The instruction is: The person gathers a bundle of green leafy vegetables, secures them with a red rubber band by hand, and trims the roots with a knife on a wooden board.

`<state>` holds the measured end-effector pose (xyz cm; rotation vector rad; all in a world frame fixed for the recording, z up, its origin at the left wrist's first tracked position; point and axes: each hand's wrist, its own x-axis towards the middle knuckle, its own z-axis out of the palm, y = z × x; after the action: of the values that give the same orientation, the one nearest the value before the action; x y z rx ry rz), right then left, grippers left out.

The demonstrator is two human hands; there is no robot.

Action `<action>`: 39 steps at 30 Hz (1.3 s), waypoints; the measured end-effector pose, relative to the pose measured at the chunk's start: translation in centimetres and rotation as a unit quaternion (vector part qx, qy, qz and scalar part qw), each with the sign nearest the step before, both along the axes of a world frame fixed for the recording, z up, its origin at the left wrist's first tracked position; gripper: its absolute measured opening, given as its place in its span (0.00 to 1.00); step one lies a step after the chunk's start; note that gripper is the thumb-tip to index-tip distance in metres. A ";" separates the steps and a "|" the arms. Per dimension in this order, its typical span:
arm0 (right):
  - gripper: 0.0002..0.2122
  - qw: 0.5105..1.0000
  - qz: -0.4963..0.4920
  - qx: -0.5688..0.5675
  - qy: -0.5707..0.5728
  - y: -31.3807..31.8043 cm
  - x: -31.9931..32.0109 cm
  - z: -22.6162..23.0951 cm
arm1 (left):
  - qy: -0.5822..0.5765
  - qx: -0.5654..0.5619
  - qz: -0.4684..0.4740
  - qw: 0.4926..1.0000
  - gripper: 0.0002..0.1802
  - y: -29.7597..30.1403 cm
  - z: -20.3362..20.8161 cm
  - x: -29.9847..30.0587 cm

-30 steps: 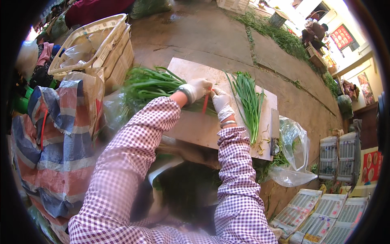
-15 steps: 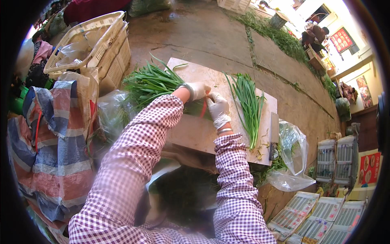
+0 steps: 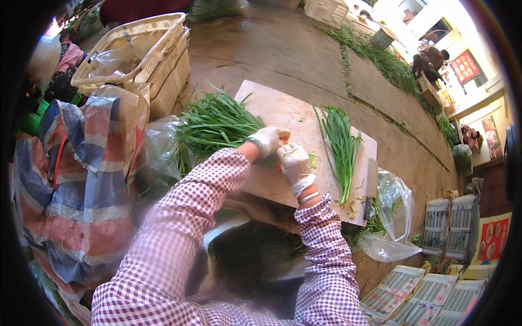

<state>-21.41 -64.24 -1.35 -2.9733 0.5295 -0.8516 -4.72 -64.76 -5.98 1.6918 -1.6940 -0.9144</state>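
In the head view, a red strip (image 3: 279, 164) is pinched in the tightly curled fingers of the left hand (image 3: 270, 141) and right hand (image 3: 294, 163), over the stems of the left bunch (image 3: 217, 122), which is laid partly on the board (image 3: 280, 103). Tying seems underway; no finished knot can be made out. On the right bunch (image 3: 341, 149), laid beside the knife (image 3: 372, 179), no strip is seen, so it is apparently left undone.

A bare, grey-brown floor (image 3: 261, 43) stretches back, with loose greenery (image 3: 380, 62) strewn across it toward the upper right. There, a brightly lit, pale wall (image 3: 454, 41) carries a red poster (image 3: 465, 66). Stacked cream crates (image 3: 166, 81) stand at upper left beyond a striped sack (image 3: 87, 201); white crates (image 3: 391, 288) sit at lower right.
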 end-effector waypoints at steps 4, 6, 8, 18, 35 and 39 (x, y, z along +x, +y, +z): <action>0.01 0.995 0.026 -0.060 0.081 -0.3 -1.2 -1.5 | -0.062 0.008 -0.100 0.993 0.11 -2.0 1.6 0.0; 0.02 0.980 0.039 -0.144 0.134 0.5 0.8 -2.5 | -0.179 -0.038 -0.189 0.965 0.10 -2.6 2.3 1.4; 0.05 0.936 0.001 -0.226 0.269 1.0 0.9 -1.1 | -0.221 0.061 -0.288 0.930 0.11 -4.0 6.4 -0.9; 0.41 0.919 -0.025 0.142 0.368 8.2 3.5 2.4 | -0.299 0.104 -0.185 0.930 0.16 -1.0 5.3 -4.1; 0.13 0.847 -0.160 0.342 0.375 -2.6 3.5 2.4 | 0.051 0.076 0.114 0.989 0.21 14.7 8.5 -4.7; 0.15 0.834 -0.196 0.375 0.353 -1.0 4.1 1.9 | 0.038 0.119 0.121 0.985 0.23 14.7 9.6 -5.0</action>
<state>-17.31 -65.19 0.56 -2.3275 1.1723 0.4678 -9.70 -50.10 3.65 1.9403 -1.3362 -1.0815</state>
